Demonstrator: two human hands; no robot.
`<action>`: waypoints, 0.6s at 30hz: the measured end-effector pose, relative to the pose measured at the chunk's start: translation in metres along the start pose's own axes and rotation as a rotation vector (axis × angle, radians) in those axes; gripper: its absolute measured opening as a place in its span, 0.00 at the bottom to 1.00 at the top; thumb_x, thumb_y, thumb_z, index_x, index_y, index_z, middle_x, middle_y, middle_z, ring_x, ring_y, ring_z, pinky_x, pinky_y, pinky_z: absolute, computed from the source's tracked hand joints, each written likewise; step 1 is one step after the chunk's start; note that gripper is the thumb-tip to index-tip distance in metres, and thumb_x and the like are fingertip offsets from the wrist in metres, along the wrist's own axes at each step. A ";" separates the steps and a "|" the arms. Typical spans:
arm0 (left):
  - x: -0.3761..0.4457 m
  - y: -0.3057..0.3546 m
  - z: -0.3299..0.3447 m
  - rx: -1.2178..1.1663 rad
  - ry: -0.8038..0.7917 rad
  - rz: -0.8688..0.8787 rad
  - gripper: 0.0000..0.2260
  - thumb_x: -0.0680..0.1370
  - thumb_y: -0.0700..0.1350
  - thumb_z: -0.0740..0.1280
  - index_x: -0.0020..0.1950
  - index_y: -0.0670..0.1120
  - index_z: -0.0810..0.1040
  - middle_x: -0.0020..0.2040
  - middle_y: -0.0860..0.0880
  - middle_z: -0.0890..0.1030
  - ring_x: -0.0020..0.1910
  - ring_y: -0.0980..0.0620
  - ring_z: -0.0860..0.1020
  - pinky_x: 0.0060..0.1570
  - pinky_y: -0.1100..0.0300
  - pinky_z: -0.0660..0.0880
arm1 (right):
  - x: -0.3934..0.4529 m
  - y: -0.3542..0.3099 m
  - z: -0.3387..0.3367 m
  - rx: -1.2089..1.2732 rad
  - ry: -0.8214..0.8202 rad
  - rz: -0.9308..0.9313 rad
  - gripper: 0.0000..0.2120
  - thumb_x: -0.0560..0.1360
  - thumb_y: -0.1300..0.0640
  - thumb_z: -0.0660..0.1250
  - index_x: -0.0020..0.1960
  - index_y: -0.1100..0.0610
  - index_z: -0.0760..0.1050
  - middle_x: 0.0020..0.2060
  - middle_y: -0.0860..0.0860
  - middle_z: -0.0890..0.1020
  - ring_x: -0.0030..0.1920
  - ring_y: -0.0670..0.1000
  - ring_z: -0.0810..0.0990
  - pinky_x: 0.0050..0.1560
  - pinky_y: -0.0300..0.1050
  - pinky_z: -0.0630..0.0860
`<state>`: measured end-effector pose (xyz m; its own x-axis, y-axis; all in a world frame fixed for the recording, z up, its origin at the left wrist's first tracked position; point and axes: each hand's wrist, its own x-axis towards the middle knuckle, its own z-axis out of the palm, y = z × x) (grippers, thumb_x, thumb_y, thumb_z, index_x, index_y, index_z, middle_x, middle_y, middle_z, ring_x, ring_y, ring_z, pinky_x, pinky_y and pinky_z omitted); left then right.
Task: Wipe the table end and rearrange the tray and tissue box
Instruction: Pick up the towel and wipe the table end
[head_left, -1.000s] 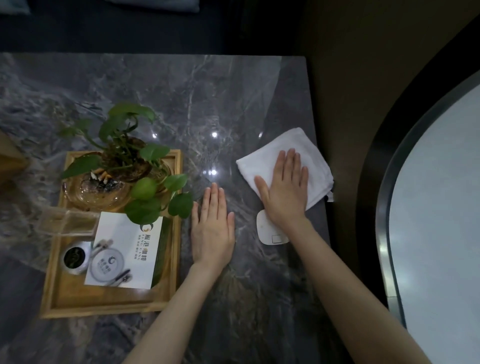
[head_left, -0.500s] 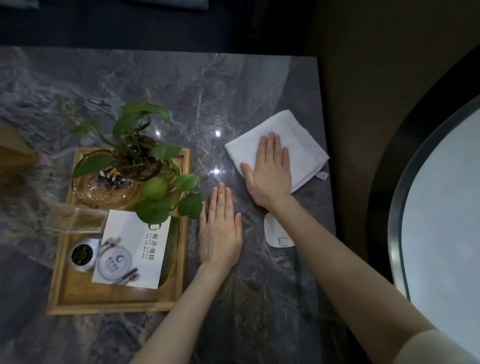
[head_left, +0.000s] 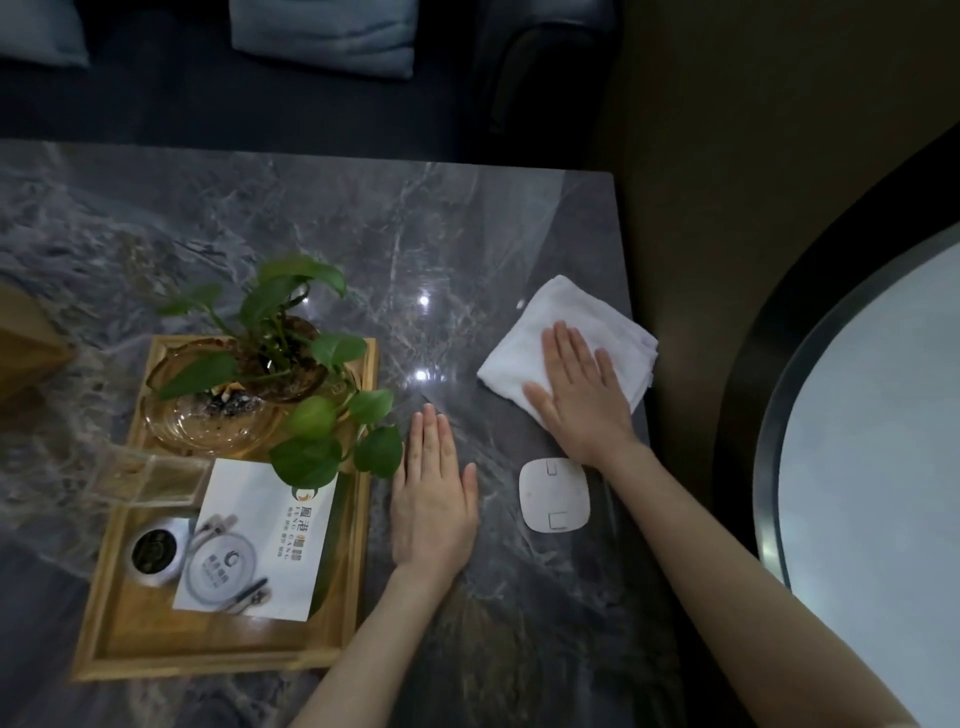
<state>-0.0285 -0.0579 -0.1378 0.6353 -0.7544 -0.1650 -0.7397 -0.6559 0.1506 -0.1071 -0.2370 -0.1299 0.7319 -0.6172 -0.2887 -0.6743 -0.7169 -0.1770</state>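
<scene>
My right hand (head_left: 582, 400) lies flat on a folded white cloth (head_left: 566, 306), pressing it onto the grey marble table (head_left: 363, 234) close to the table's right edge. My left hand (head_left: 431, 499) rests flat and empty on the marble, just right of the wooden tray (head_left: 218, 660). The tray carries a potted green plant (head_left: 291, 332), a glass ashtray (head_left: 197, 426), a white card (head_left: 260, 540) and a small metal tin (head_left: 156, 551). A wooden box (head_left: 26, 353), likely the tissue box, is cut off at the left edge.
A white square pad (head_left: 553, 493) lies on the marble under my right wrist. A clear acrylic holder (head_left: 145, 478) overlaps the tray's left rim. Beyond the table's right edge is dark floor, then a round pale tabletop (head_left: 883, 415). A sofa with cushions (head_left: 322, 36) stands behind.
My right hand slid the cloth away from the white pad toward the far side, then back toward the right edge. My left hand stayed flat beside the tray.
</scene>
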 end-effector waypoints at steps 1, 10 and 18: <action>0.000 0.001 -0.001 0.006 -0.012 -0.003 0.26 0.79 0.51 0.46 0.71 0.36 0.62 0.72 0.40 0.65 0.72 0.45 0.64 0.69 0.55 0.45 | 0.008 0.000 -0.003 0.017 -0.005 0.024 0.32 0.78 0.41 0.41 0.75 0.57 0.35 0.77 0.53 0.41 0.74 0.46 0.36 0.72 0.47 0.33; 0.001 0.001 -0.001 0.009 -0.004 -0.004 0.26 0.77 0.50 0.50 0.69 0.36 0.65 0.71 0.39 0.67 0.70 0.44 0.67 0.68 0.53 0.49 | 0.048 -0.046 -0.010 0.094 0.041 0.139 0.32 0.80 0.45 0.46 0.75 0.60 0.37 0.76 0.57 0.41 0.76 0.55 0.38 0.74 0.51 0.37; 0.000 0.000 -0.003 0.009 0.024 0.010 0.26 0.77 0.50 0.51 0.69 0.36 0.65 0.70 0.39 0.68 0.70 0.44 0.67 0.68 0.54 0.49 | 0.003 -0.036 0.003 0.010 0.000 -0.198 0.33 0.77 0.41 0.42 0.75 0.56 0.38 0.77 0.53 0.42 0.76 0.49 0.38 0.75 0.50 0.37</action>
<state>-0.0279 -0.0583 -0.1352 0.6327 -0.7615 -0.1403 -0.7480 -0.6480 0.1435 -0.0812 -0.2124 -0.1276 0.8503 -0.4646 -0.2474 -0.5183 -0.8208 -0.2401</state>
